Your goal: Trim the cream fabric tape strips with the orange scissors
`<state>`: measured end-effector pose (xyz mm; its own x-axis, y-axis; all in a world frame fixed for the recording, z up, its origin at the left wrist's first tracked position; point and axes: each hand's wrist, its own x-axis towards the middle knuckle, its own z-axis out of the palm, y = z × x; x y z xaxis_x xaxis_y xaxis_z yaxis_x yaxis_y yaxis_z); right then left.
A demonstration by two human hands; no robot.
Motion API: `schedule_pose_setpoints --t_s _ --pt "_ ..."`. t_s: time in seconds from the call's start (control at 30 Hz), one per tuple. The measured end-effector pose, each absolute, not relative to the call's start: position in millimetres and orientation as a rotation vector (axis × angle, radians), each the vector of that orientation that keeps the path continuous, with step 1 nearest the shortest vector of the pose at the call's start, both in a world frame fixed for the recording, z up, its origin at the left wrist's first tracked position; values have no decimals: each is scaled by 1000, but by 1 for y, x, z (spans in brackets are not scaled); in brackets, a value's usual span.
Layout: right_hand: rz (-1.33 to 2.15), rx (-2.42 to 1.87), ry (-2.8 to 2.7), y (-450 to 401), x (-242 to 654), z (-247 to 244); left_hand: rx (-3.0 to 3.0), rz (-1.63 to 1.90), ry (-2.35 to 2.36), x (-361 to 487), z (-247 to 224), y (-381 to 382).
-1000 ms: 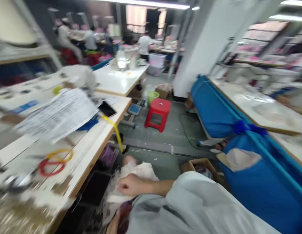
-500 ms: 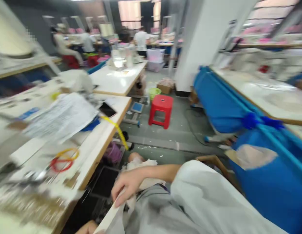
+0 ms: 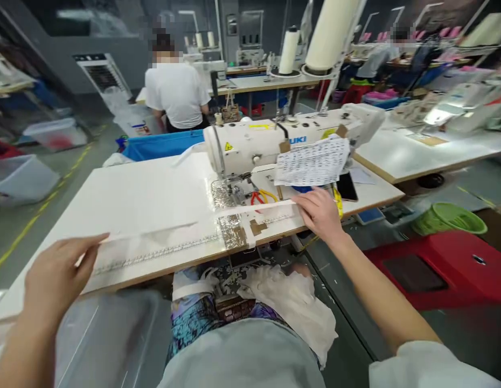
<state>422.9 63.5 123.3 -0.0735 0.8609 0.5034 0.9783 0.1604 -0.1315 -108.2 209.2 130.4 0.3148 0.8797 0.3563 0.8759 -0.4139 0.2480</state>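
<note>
A long, narrow white fabric strip (image 3: 270, 206) is stretched between my two hands above the front part of the sewing table (image 3: 153, 188). My left hand (image 3: 58, 275) pinches its left end between thumb and fingers. On the other side, my right hand (image 3: 321, 214) grips the right end, just below a printed paper sheet (image 3: 311, 164). Under the strip, a measuring scale (image 3: 165, 253) runs along the table's front edge. Behind it stands a white sewing machine (image 3: 246, 143), with red- and yellow-handled tools (image 3: 256, 198) near its needle area.
Crumpled white fabric (image 3: 293, 304) lies over my lap. A clear plastic bin (image 3: 113, 334) stands at lower left, a red stool (image 3: 432, 269) and a green basket (image 3: 452, 218) at right. A person in a white shirt (image 3: 175, 97) sits beyond the table.
My view has swung left from the aisle to face the sewing machine. My hands, earlier low by my lap with the white strip, are now raised and wide apart over the table.
</note>
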Motion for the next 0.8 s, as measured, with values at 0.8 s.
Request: schedule_pose_setpoints --t_s 0.8 --pt "-594 -1536 -2011 49 377 31 2152 404 2328 -48 33 127"
